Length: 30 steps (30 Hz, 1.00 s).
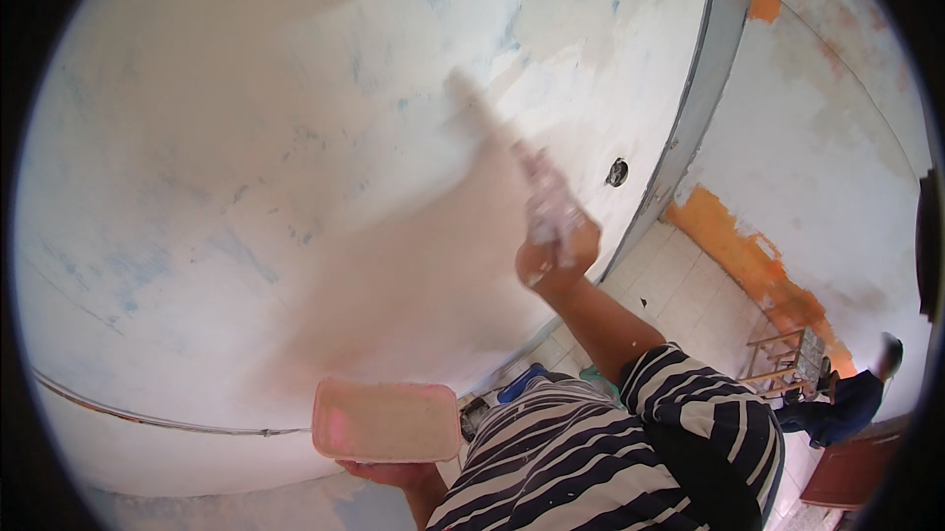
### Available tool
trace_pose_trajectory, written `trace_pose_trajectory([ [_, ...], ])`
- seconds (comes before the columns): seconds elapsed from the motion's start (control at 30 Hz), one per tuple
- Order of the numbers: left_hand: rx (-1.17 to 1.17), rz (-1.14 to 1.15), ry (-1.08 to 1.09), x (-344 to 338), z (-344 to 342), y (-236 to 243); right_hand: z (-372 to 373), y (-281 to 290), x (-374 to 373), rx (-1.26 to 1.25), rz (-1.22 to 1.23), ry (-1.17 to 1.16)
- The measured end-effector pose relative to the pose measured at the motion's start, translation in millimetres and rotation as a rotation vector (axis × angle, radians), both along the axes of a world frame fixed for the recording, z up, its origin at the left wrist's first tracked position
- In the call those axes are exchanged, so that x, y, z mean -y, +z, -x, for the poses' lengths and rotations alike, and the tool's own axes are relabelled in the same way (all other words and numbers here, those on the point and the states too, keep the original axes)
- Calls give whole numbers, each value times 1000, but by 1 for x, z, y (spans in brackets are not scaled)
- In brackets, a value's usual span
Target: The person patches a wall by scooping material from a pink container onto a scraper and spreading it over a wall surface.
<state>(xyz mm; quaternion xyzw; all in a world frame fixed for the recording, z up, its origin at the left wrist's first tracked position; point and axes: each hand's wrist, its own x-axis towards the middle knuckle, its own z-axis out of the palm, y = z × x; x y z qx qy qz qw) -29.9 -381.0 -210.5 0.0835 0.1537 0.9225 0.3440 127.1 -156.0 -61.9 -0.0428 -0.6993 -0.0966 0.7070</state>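
Note:
My left hand supports a pale pink rectangular plastic tub from below, low in front of the wall. Only some of its fingers show under the tub's near edge. My right hand is raised against the patchy white wall, its fingers curled together and smeared with white paste. Motion blurs it, and what it grips cannot be made out. Beyond its fingertips a dim, narrow shape slants up and left over the wall; whether it is a tool or a shadow is unclear.
A round socket hole lies right of my right hand. A cable runs along the lower left wall. Beyond a grey door frame are an orange-patched wall, a wooden stool and another person in dark clothes.

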Motion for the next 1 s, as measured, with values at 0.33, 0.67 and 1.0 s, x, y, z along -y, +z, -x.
trace_pose_trajectory([
  [0.33, -81, 24, 10, 9, 16, -27, 15, -33, -17, 124, -22, -233],
  [0.67, 28, -43, -41, 9, 29, -35, -3, 13, -31, 26, -31, -415],
  [1.0, -5, 49, 85, -13, -59, 71, -91, 106, -23, -184, -28, -59],
])
